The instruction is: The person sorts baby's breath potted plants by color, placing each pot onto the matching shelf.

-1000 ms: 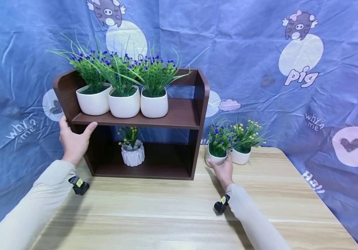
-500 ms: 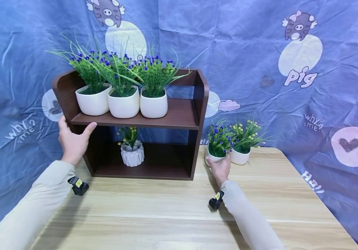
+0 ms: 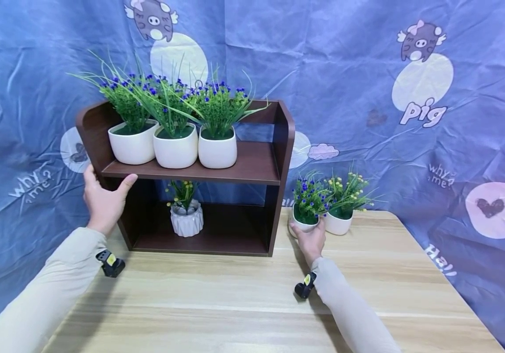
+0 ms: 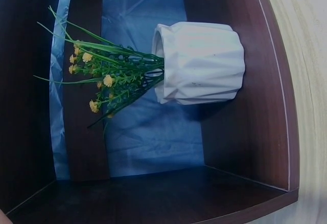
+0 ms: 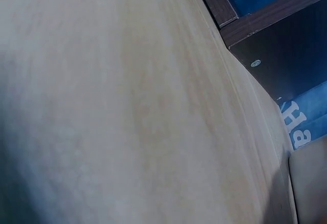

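Note:
My left hand (image 3: 106, 203) grips the left side panel of a dark brown two-tier shelf (image 3: 258, 169), its thumb spread across the front and its fingers along the outer side. At the right, my right hand (image 3: 310, 241) holds a white-potted plant with blue-purple flowers (image 3: 306, 226) low on its pot, which stands on the table beside the shelf. In the right wrist view, part of that pale pot (image 5: 310, 180) shows at the lower right edge. On the lower tier sits a ribbed white pot with yellow flowers (image 4: 204, 63).
Three white pots of purple-flowered grass (image 3: 133, 147) stand side by side on the upper tier's left and middle. A white-potted yellow-flowered plant (image 3: 339, 224) stands just right of the held one. Behind the wooden table (image 3: 217, 304) hangs a blue printed cloth (image 3: 349, 73).
My right wrist and forearm have shifted slightly left, while the hand stays on the purple-flowered pot. My left hand and the plants on the shelf look unmoved.

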Demonstrator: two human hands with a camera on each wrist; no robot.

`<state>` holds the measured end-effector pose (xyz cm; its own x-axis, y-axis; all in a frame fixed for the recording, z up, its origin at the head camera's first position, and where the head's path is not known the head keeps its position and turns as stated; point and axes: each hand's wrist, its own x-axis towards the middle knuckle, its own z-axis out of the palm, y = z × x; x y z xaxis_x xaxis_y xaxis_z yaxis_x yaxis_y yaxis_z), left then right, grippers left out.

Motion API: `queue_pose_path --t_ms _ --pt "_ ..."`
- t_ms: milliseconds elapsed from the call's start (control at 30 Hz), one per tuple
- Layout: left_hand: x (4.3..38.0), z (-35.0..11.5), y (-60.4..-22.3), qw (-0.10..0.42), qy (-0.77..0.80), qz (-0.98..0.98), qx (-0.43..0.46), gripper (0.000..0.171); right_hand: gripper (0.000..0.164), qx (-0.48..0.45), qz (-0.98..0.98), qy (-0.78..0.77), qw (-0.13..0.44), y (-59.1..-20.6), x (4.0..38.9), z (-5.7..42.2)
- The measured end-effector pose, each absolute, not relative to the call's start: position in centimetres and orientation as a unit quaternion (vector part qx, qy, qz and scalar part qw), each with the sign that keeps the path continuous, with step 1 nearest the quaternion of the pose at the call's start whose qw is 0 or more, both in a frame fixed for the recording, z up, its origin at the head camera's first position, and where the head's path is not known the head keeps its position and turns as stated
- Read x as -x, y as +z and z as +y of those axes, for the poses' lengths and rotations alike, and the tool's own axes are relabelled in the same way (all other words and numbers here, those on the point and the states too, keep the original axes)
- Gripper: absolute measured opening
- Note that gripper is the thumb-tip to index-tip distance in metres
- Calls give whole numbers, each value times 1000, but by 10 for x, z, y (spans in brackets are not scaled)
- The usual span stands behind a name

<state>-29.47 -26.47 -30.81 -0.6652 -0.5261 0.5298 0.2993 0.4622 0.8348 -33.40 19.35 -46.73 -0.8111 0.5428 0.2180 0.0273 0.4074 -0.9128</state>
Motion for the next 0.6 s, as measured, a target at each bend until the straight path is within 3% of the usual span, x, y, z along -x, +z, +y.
queue_pose_path --t_ms 600 --pt "294 -265 -308 408 -511 -753 -73 80 93 148 -802 534 224 -463 310 190"
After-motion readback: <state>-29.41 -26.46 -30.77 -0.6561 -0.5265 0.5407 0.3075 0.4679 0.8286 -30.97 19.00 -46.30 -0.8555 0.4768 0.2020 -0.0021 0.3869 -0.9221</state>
